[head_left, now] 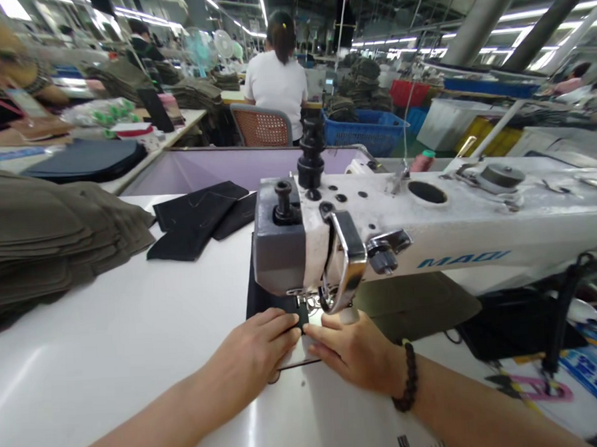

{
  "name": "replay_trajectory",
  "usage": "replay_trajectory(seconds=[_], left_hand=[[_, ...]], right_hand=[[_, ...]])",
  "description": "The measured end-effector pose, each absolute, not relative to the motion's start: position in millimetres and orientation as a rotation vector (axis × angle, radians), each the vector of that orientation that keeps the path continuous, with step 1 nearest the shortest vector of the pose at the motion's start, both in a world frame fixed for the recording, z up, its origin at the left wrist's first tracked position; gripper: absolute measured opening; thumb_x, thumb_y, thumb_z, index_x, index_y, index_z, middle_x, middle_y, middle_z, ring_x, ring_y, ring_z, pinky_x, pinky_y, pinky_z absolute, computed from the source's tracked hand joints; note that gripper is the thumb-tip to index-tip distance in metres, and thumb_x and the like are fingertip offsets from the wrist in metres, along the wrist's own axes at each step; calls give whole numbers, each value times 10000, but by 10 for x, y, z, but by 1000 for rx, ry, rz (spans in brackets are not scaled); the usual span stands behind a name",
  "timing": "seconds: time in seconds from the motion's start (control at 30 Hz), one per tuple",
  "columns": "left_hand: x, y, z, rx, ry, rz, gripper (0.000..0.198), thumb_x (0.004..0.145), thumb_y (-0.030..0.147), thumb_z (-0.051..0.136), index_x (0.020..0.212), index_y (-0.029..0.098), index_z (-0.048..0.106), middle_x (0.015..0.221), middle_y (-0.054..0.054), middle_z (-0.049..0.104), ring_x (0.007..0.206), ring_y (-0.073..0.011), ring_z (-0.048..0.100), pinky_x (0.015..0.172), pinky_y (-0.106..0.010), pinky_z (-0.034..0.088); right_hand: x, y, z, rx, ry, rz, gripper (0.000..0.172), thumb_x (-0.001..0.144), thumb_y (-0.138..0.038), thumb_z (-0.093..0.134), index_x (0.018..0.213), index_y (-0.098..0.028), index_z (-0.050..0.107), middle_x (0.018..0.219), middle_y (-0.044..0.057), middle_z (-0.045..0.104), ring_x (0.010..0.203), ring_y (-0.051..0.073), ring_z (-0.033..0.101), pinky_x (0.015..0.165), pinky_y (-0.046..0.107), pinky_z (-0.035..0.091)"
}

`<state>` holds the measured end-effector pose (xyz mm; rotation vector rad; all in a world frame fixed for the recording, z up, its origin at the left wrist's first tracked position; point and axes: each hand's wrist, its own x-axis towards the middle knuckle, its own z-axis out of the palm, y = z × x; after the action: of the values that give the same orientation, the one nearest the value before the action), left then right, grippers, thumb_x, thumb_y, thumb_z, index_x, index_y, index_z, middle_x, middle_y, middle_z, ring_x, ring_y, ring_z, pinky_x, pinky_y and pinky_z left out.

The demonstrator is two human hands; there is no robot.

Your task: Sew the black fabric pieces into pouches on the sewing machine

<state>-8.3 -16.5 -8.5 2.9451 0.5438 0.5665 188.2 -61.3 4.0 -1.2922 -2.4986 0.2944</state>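
Frame centre — left hand presses black fabric under sewing machine, right hand at its edge; can't tell if either pinches — keep it flat, straight.

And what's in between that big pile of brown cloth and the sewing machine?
In the head view, some loose black cloth pieces lie between the brown cloth pile and the sewing machine, on the white tabletop.

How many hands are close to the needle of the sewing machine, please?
2: the left hand on the black fabric, the right hand beside it, with a dark bracelet.
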Motion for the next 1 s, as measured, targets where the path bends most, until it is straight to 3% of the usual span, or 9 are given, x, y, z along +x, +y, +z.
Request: replay_trajectory(seconds=[0.23,0.47,0.67,0.77,1.0], left_hand=[[-84,-84,-96,2844,669,522,242,899,183,365,1028,101,553,1076,-118,572,1007,-225,506,856,-356,479],[-93,-27,-109,2701,761,471,184,878,182,407,979,150,558,953,-75,595,912,-216,534,807,-355,483],[-103,-9,-124,2722,766,461,177,877,188,403,836,165,573,994,-77,581,1006,-225,493,869,-364,445],[-104,-9,-111,2791,792,440,169,875,212,421,895,169,584,979,-75,587,998,-237,494,872,-399,432],[-43,-236,78,2930,973,160,191,855,237,483,921,107,608,866,-105,597,806,-251,542,683,-393,494]], right_hand=[[1858,-612,5,-1439,-2433,234,257,814,-204,521,1069,-190,547,926,56,641,853,196,579,744,299,394],[1847,-613,-8,-1456,-2419,185,274,791,-212,546,1064,-201,561,893,51,652,777,208,576,692,302,389],[1843,-607,-2,-1459,-2422,191,261,791,-219,546,1050,-192,568,897,64,643,802,208,572,706,304,394],[1851,-604,9,-1457,-2433,213,270,798,-219,544,1066,-188,559,892,64,641,811,208,570,708,307,395],[1876,-598,17,-1382,-2467,292,292,830,-209,496,1114,-168,546,878,64,634,801,192,566,697,289,393]])
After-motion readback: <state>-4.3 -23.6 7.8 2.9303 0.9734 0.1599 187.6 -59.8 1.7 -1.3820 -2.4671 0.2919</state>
